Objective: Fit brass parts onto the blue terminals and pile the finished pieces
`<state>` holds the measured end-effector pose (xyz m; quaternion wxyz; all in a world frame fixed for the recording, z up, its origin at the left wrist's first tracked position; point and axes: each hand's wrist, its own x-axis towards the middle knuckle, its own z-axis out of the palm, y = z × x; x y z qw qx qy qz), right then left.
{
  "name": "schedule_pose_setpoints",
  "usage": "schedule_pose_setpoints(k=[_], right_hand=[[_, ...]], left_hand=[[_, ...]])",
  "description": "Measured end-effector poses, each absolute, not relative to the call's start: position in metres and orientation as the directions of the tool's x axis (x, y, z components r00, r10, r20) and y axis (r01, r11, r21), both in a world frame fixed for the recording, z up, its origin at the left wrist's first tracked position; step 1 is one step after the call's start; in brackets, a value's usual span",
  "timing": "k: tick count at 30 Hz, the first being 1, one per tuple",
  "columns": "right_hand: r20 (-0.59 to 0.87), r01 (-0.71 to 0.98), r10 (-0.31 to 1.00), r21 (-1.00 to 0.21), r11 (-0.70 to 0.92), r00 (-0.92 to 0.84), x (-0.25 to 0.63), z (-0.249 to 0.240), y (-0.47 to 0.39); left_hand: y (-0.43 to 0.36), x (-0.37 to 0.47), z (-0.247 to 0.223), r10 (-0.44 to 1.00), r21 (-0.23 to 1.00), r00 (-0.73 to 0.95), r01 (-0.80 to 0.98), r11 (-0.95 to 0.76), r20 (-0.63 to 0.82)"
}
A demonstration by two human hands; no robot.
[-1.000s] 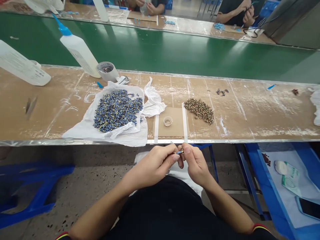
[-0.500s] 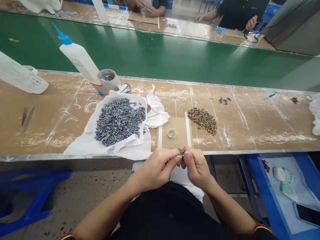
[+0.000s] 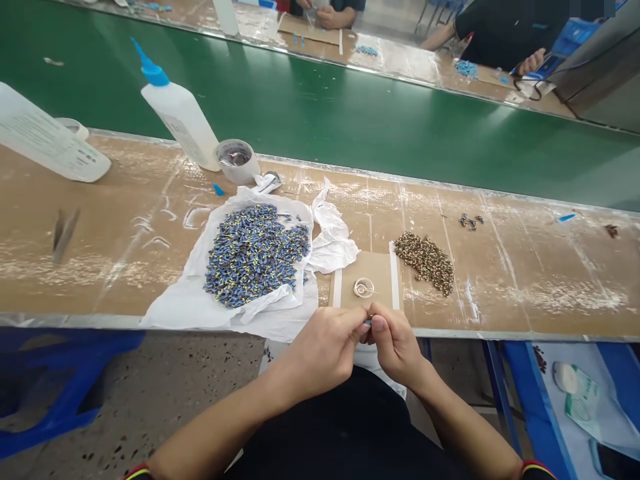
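Observation:
My left hand (image 3: 325,347) is closed, pinching a small blue piece (image 3: 369,322) that shows between the fingertips. Against it, my right hand (image 3: 397,343) is pinched too, its fingertips meeting the left ones; what it grips is mostly covered by the fingers. Both hands are at the table's front edge, just below a small round dish (image 3: 363,288) with a thin stick in it, on a cardboard piece (image 3: 373,267). To the left, a heap of small blue and yellow parts (image 3: 255,253) lies on white cloth (image 3: 175,300). A pile of small brass-coloured parts (image 3: 425,261) lies to the right.
Two white bottles, one blue-tipped (image 3: 183,120) and one lying tilted (image 3: 50,137), stand left, near a tape roll (image 3: 239,162). Tweezers (image 3: 65,233) lie far left. A green belt (image 3: 310,113) runs behind; people sit beyond. A blue tray (image 3: 575,400) holds a phone (image 3: 617,460).
The camera view has shifted and tilted, so the table's contents appear farther right and mostly lower. My hands stay together, fingertips still pinched around the small blue piece.

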<state>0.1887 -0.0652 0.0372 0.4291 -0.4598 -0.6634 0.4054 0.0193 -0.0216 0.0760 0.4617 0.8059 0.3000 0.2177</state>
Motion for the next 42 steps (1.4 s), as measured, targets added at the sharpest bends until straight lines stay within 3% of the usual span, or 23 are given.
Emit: schedule_pose_setpoints(k=[10,14,17,19,21,24,32,42], right_hand=[[0.131,0.248,0.989,-0.958,0.142,-0.061,0.230,0.059,-0.067],[0.162,0.367,0.983,-0.922,0.120,0.085,0.273,0.062,-0.063],[0.173,0.530,0.936,-0.848,-0.017,0.306,0.333,0.046,-0.036],[0.185,0.661,0.879,-0.730,-0.176,0.439,0.379,0.026,-0.005],[0.207,0.675,0.834,-0.697,-0.241,0.512,0.419,0.005,0.029],[0.221,0.671,0.794,-0.683,-0.289,0.567,0.458,-0.020,0.066],[0.247,0.563,0.710,-0.788,-0.249,0.660,0.470,-0.055,0.039],[0.185,0.378,0.669,-0.913,-0.155,0.720,0.439,-0.062,-0.039]], left_hand=[[-0.002,0.064,0.092,0.581,0.712,0.812,0.443,-0.545,-0.060],[0.016,0.067,0.090,0.555,0.667,0.830,0.448,-0.596,-0.062],[0.040,0.036,0.070,0.712,0.599,0.701,0.584,-0.547,-0.033],[0.055,0.005,0.050,0.868,0.472,0.496,0.771,-0.427,-0.025],[0.064,-0.022,0.031,0.936,0.347,0.349,0.884,-0.313,-0.044],[0.062,-0.046,0.013,0.959,0.285,0.275,0.927,-0.243,-0.076],[0.038,-0.039,0.011,0.952,0.290,0.307,0.911,-0.294,0.001],[0.044,-0.057,0.021,0.965,0.616,0.241,0.745,-0.254,0.106]])
